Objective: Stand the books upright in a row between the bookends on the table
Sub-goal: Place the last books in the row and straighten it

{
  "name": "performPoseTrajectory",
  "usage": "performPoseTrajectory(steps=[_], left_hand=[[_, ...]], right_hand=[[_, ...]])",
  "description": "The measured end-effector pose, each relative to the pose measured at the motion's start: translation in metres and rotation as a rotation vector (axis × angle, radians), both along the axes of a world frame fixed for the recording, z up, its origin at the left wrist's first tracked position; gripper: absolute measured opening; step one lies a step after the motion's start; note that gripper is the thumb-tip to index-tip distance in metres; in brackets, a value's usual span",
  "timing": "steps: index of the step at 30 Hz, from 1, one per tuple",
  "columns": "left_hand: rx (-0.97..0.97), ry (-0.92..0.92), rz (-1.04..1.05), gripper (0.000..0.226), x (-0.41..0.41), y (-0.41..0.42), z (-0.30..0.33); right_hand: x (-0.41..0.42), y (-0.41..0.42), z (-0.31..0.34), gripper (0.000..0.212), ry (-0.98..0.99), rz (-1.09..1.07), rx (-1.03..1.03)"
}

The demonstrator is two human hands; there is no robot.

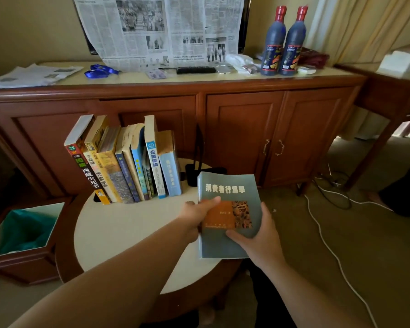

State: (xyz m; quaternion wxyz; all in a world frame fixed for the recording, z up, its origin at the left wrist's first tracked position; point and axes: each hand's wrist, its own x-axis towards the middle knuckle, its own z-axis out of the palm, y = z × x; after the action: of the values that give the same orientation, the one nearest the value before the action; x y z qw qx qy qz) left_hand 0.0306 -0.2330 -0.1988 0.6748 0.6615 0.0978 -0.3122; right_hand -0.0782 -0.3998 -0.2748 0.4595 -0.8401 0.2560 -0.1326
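Head view: both my hands hold grey-green book over surface right edge, cover up. Left hand thumb on cover, right hand fingers curled round lower right corner. Book row leans at far edge; black bookend just right of it.

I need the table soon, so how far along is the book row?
Mostly done: a row of books already stands on the round table, leaning left. In hand: the left hand and right hand both hold a grey-green book, cover up. Left: standing it in the gap between the last light blue book and the black bookend, then straightening the row.
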Motion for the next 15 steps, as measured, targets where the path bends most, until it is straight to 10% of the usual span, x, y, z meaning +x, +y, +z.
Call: performPoseTrajectory(steps=[9, 15], left_hand=[[-0.193, -0.377, -0.349, 0.066, 0.01, 0.048, 0.07], [0.001, -0.575, 0.082, 0.046, 0.012, 0.071, 0.068]], right_hand=[[0.036, 0.023, 0.054, 0.13, -0.23, 0.277, 0.056], [0.071, 0.058, 0.091, 0.119, 0.004, 0.392, -0.204]])
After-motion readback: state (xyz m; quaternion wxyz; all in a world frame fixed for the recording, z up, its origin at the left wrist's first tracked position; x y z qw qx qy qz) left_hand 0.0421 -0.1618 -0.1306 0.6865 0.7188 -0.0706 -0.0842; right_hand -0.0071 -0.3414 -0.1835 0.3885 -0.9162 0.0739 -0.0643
